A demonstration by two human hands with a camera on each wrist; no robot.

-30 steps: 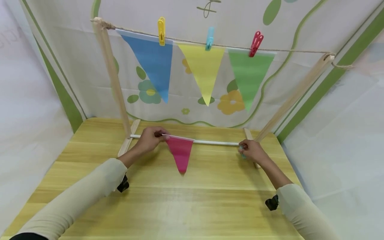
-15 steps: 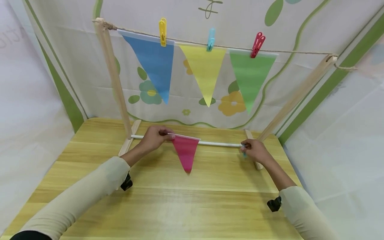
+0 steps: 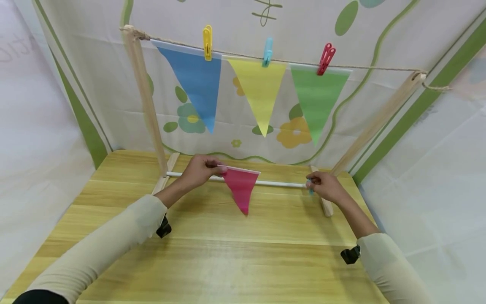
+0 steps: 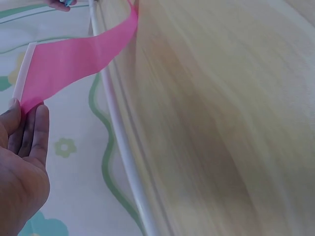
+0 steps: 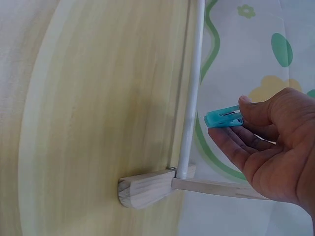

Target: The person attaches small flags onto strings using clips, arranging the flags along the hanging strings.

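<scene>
My left hand (image 3: 200,172) pinches a pink triangular pennant (image 3: 243,185) by the left end of its white top strip. In the left wrist view the pennant (image 4: 74,64) bends away from the thumb and fingers, its tip toward the table. Between thumb and fingers of my right hand (image 5: 280,142) is a light blue clothespin (image 5: 224,117). In the head view that hand is by the right end of a white rod (image 3: 281,183). Above, a twine line (image 3: 379,68) carries a blue pennant (image 3: 195,80), a yellow pennant (image 3: 258,86) and a green pennant (image 3: 319,93).
Yellow (image 3: 207,42), light blue (image 3: 267,52) and red clothespins (image 3: 326,59) sit on the twine. A left wooden post (image 3: 146,101) and right wooden post (image 3: 379,120) hold it up, their feet on the wooden table (image 3: 235,261). A flower-printed cloth (image 3: 235,126) hangs behind.
My left hand has moved right and slightly up with the pink pennant, which has lifted and tilted. The right hand has risen slightly with the light blue clothespin.
</scene>
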